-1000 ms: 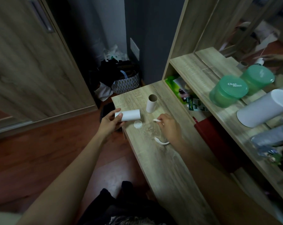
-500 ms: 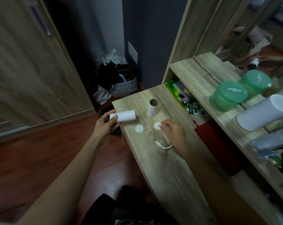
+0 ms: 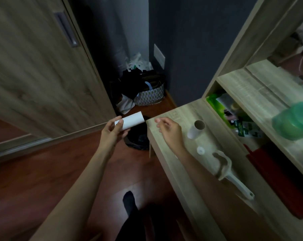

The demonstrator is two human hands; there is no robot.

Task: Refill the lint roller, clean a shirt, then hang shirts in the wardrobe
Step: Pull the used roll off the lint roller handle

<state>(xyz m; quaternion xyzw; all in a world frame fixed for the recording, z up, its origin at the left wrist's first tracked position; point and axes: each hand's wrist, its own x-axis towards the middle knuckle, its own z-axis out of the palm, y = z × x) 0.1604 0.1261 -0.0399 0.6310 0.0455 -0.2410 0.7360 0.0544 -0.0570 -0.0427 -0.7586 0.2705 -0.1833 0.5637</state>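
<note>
My left hand [image 3: 113, 132] grips a white refill roll [image 3: 132, 121], held level just off the left end of the wooden desk [image 3: 196, 171]. Beside it, over the desk's corner, my right hand [image 3: 169, 130] hovers with loosely curled fingers and nothing in it. An empty cardboard core [image 3: 196, 128] stands upright on the desk. Nearer me lie a small white round cap [image 3: 200, 150] and the bare lint roller handle [image 3: 231, 174].
A wardrobe door [image 3: 39, 70] with a recessed handle fills the left. A patterned basket [image 3: 149, 95] of dark clothes and a black bin [image 3: 138, 138] stand on the floor. The shelf [image 3: 262, 94] at right carries a green tub [image 3: 295, 120]; a red box [image 3: 276, 174] lies below.
My right hand let go of a small cap and moved left toward the roll. My left hand carried the roll off the desk edge. The camera swung left.
</note>
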